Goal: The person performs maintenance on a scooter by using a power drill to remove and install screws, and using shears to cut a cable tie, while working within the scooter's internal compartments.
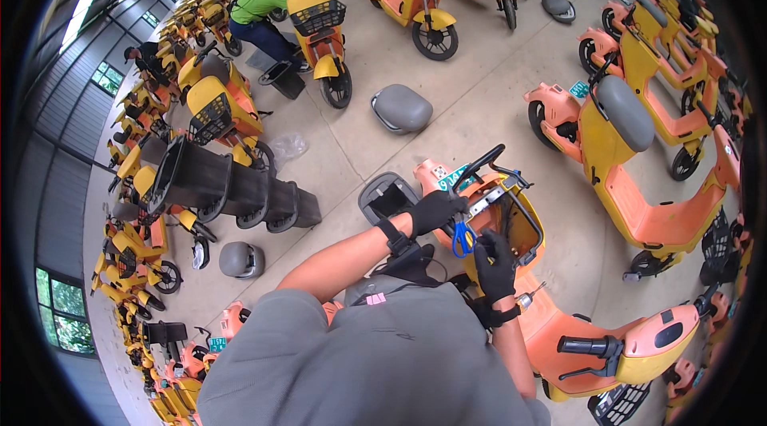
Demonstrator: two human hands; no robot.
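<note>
A yellow and orange electric scooter (559, 338) stands in front of me, its seat off and its frame compartment (519, 222) open. My left hand (435, 213), in a black glove, is closed at the compartment's left edge. Next to its fingertips hangs a blue looped thing (462, 240); whether it is cable or tool handles I cannot tell. My right hand (494, 268), also gloved, is closer to me with its fingers curled beside the blue loops. What its fingertips pinch is hidden. A small metal tool (530, 296) lies on the scooter beside my right wrist.
An upturned seat (387, 201) lies left of the scooter. Grey seats (402, 108) rest on the floor. Nested black bins (236, 193) lie at left. A parked scooter (623, 146) stands at right. Farther off, a person in green (260, 6) bends beside scooters.
</note>
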